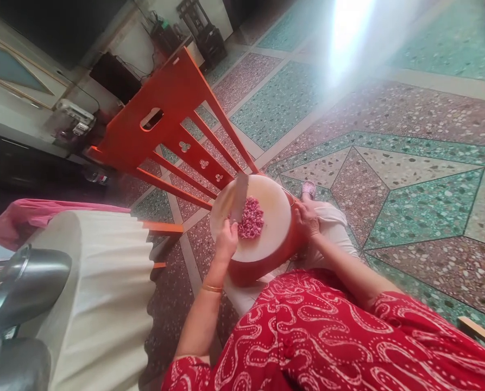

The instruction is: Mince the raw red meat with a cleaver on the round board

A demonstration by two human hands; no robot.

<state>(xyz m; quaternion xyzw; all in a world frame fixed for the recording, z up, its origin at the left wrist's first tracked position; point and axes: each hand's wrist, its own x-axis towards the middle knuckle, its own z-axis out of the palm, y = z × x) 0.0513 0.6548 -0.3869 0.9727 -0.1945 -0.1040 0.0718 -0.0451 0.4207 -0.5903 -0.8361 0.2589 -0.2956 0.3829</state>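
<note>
A cleaver [239, 198] is in my left hand [226, 240], its fingers closed around the handle. The broad blade points away from me and lies along the left side of a heap of pink minced meat [252, 219]. Under the meat is a round, pale chopping board [275, 225] on the seat of an orange-red chair [248, 270]. My right hand [307, 218] is at the right side of the board, with its fingers curled over the edge of the seat. The fingertips are partly hidden there.
The slatted chair back [177, 125] rises beyond the board. At left stands a table with a cream cloth [112, 293], bearing metal pots [42, 274] and a pink cloth [26, 220]. Patterned terrazzo floor [425, 201] spreads to the right. My legs [332, 233] flank the seat.
</note>
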